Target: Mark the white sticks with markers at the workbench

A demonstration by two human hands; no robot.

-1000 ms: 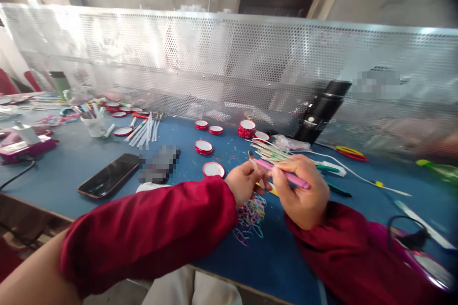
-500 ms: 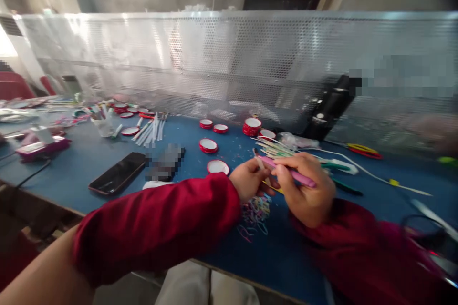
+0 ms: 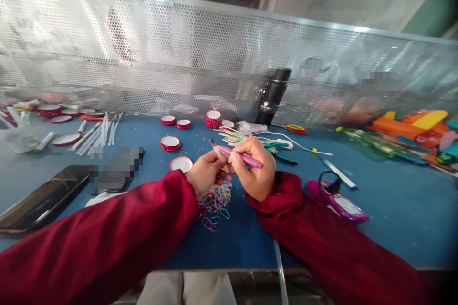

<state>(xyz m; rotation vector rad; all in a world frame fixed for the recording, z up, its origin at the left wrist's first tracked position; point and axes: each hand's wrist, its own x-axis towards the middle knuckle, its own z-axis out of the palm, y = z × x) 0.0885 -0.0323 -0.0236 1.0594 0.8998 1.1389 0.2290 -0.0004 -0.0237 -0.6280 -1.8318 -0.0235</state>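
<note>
My left hand (image 3: 205, 174) is closed, pinching a short, thin whitish stick (image 3: 219, 154) with a dark tip. A pink pen-like tool (image 3: 248, 157) is gripped in my right hand (image 3: 255, 169), its front end close to the stick; whether they touch I cannot tell. Just below both hands lies a tangled heap of small coloured loops (image 3: 216, 202), like thin rubber bands, partly covered by my left hand. Left of that hand sits a red-rimmed round lid (image 3: 181, 164) with a white inside. Pale thin sticks (image 3: 231, 138) lie behind my right hand.
Green-handled pliers (image 3: 281, 155) and a black bottle (image 3: 274, 97) stand or lie beyond my right hand. Two phones, one dark (image 3: 46, 198), are at left. A purple device (image 3: 339, 205) with a cord is at right. A perforated metal panel (image 3: 161, 52) bounds the blue table.
The view has swung to the right, bringing orange and green items at the right into sight. Both hands keep their holds on the stick and pink tool, close together as before.
</note>
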